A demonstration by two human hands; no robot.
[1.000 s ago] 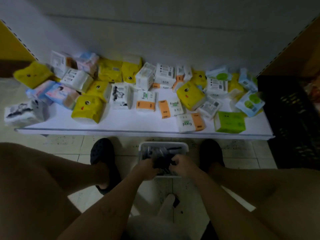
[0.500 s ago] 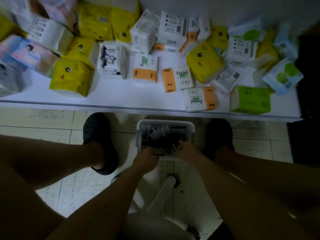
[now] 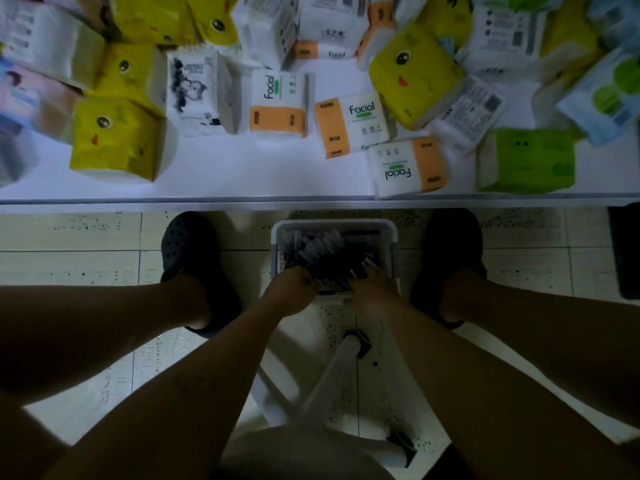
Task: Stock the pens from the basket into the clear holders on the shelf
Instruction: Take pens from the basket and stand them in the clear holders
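Note:
A white basket [image 3: 333, 224] sits on the tiled floor between my feet, just below the front edge of a low white shelf [image 3: 242, 183]. Dark pens [image 3: 313, 249] lie heaped inside it. My left hand [image 3: 290, 293] is at the basket's near left corner, fingers curled round a bundle of the pens. My right hand [image 3: 373, 284] is at the near right, its fingers stretched out and touching the pile. No clear holders are in view.
Tissue packs in yellow [image 3: 114, 138], orange-and-white [image 3: 351, 121] and green [image 3: 526, 161] cover the shelf. My dark clogs [image 3: 188, 251] flank the basket. White stool legs [image 3: 332, 372] spread below my arms. A black crate [image 3: 625, 251] stands at the right edge.
The view has tilted down and closer to the basket. Both hands have drawn back from the middle of the pile to its near edge, and the right hand's fingers have spread.

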